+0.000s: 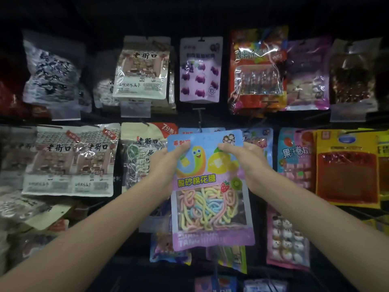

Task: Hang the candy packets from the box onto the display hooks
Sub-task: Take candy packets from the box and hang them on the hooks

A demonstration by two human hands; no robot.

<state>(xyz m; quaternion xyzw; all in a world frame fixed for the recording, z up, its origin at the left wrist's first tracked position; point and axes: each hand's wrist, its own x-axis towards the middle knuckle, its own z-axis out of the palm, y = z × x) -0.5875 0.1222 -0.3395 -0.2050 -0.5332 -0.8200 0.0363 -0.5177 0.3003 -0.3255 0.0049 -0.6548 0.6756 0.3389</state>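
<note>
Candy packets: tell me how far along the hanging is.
Done: matching blue packets already hang behind. In hand: left hand and right hand pinch the pastel candy packet by its top corners, raised just below the hook. Left: slipping it onto that hook; the box is out of view, so the remaining count is unknown.

Dark display rack (130,15), metal hook (199,116), snack packets (200,70) hanging in rows

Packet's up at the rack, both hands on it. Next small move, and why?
Probably raise the candy packet a little and ease its top middle onto the hook just above. The left hand and right hand each pinch a top corner, holding it upright, and the hook's tip shows right over its top edge. The hang hole cannot be made out.
</note>
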